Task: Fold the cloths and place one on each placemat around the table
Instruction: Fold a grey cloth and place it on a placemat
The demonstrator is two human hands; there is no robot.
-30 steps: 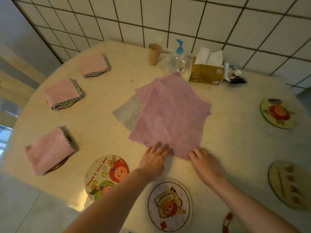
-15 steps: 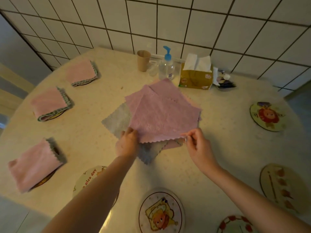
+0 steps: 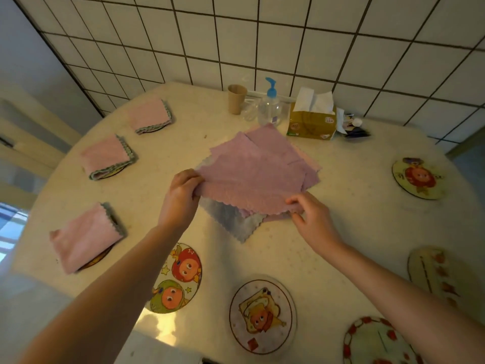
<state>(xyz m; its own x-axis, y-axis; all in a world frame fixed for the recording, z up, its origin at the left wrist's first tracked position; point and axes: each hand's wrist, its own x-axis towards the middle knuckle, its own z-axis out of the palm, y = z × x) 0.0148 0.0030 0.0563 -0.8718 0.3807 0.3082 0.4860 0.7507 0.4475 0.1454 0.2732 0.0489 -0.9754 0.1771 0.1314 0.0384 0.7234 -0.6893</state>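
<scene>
A pink cloth (image 3: 252, 179) lies on top of a stack of unfolded pink cloths (image 3: 286, 153) at the table's middle. My left hand (image 3: 181, 195) grips its near left corner and my right hand (image 3: 312, 214) pinches its near right corner, lifting the near edge off the stack; the grey underside (image 3: 231, 219) of a cloth shows beneath. Three folded pink cloths (image 3: 88, 233) (image 3: 107, 156) (image 3: 149, 115) rest on placemats along the left side. Bare round placemats with cartoon pictures lie near me (image 3: 178, 278) (image 3: 262, 313) (image 3: 375, 342) and on the right (image 3: 417, 177) (image 3: 435, 271).
At the back of the round cream table (image 3: 354, 219) stand a paper cup (image 3: 237, 99), a clear pump bottle (image 3: 270, 106), a tissue box (image 3: 311, 122) and some small items (image 3: 351, 127). A tiled wall rises behind.
My hands went from lying flat on the top cloth's near edge to gripping its near corners and lifting that edge up and away from me. The camera view has shifted.
</scene>
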